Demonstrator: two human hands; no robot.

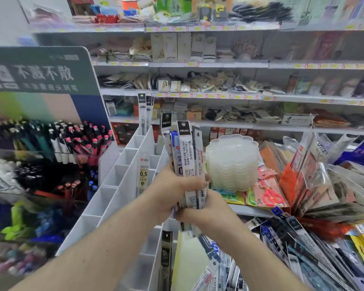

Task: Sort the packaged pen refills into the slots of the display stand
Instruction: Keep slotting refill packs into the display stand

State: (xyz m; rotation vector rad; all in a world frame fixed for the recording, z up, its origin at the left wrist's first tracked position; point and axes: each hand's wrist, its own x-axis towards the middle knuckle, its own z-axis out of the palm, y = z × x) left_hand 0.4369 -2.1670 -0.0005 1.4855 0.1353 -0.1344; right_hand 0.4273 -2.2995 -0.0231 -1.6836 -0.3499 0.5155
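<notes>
I have both hands closed round one upright bundle of packaged pen refills (187, 162): left hand (170, 190) at mid-height, right hand (206, 211) at the base. The white display stand (114, 181) sits just left of my hands, most slots bare. I judge I'm sorting the bundle; next, I must pick one pack and match its slot.
</notes>
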